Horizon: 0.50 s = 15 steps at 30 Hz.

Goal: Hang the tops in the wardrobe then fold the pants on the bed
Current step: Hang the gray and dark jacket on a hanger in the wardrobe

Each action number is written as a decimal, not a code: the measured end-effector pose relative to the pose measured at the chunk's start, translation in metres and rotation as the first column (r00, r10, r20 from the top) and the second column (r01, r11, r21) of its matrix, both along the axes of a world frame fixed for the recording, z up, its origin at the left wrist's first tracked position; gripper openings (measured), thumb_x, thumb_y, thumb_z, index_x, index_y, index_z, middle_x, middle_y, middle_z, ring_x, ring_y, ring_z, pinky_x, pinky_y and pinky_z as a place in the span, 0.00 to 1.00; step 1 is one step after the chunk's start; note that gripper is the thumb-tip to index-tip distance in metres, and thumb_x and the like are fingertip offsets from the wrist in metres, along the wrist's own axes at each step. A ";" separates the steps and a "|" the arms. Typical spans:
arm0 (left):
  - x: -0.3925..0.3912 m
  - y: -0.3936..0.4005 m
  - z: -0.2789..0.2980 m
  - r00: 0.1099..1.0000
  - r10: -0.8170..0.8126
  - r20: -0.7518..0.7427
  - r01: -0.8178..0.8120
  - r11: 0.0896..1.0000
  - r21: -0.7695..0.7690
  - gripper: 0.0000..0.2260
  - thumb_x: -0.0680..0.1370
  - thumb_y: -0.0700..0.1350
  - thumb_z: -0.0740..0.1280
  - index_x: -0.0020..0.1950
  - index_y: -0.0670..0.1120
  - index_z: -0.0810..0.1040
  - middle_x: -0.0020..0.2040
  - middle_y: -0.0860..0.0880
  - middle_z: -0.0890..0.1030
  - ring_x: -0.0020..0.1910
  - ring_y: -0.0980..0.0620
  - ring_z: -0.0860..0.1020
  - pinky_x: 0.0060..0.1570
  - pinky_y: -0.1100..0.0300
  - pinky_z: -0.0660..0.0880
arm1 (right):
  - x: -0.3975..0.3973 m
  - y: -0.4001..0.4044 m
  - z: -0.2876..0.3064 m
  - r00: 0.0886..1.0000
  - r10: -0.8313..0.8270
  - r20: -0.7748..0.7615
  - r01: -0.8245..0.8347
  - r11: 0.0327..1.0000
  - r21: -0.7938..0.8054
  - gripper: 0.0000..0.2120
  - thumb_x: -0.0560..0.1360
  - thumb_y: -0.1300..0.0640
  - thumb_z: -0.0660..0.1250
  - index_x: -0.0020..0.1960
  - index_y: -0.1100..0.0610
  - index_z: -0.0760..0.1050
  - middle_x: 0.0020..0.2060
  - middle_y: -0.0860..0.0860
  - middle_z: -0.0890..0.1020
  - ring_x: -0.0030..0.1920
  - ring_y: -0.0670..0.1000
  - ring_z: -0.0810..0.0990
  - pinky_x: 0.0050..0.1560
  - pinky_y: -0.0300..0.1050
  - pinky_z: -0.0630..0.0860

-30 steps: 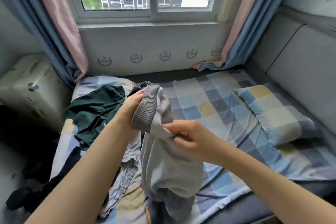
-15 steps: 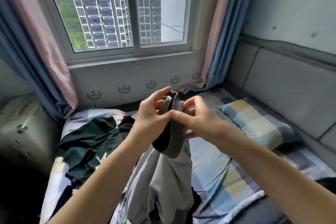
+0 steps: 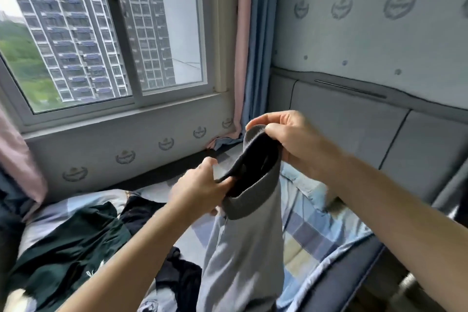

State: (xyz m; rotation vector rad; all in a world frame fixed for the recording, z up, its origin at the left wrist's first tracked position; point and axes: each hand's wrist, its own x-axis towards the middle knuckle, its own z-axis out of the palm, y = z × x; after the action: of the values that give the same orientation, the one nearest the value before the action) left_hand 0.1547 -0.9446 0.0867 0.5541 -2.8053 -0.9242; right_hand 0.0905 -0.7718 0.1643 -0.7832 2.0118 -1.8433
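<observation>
Head view. Both hands hold a grey garment (image 3: 243, 248) up over the bed (image 3: 316, 233), stretching open its darker ribbed band (image 3: 255, 200). The left hand (image 3: 202, 187) is closed in a pinch on the lower edge of the band; the right hand (image 3: 291, 139) is closed on the upper edge, fingers curled over it. The rest of the garment hangs straight down from the band, its lower end out of view. Whether it is a top or a pair of pants cannot be told for certain.

Risks, as judged: each hold is only a pinch on a narrow hem, so a sharp shake or pull could slip one edge free and let the cloth drop in a heap; the hanging length could also drag over the clothes below and tangle with them.

Surroundings: a dark green garment (image 3: 63, 256) and a black garment (image 3: 182, 276) lie crumpled on the checked sheet just beside the hanging cloth, taking up folding space. A pillow (image 3: 304, 185) lies behind, near the padded headboard (image 3: 354, 129). No wardrobe is in view.
</observation>
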 end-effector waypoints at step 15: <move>-0.069 0.196 0.116 0.868 -0.209 -0.450 0.411 0.812 0.415 0.08 0.77 0.34 0.64 0.41 0.33 0.80 0.33 0.42 0.74 0.32 0.48 0.73 0.27 0.63 0.71 | 0.036 0.262 0.073 0.952 -0.184 -0.244 0.234 0.953 0.194 0.18 0.71 0.67 0.69 0.57 0.51 0.76 0.41 0.59 0.79 0.40 0.58 0.80 0.46 0.49 0.80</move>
State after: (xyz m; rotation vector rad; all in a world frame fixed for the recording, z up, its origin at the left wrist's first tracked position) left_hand 0.0853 -0.7488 0.2029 -0.0749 -2.3188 -1.6491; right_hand 0.1265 -0.5098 0.2371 -0.7651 2.4791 -1.6571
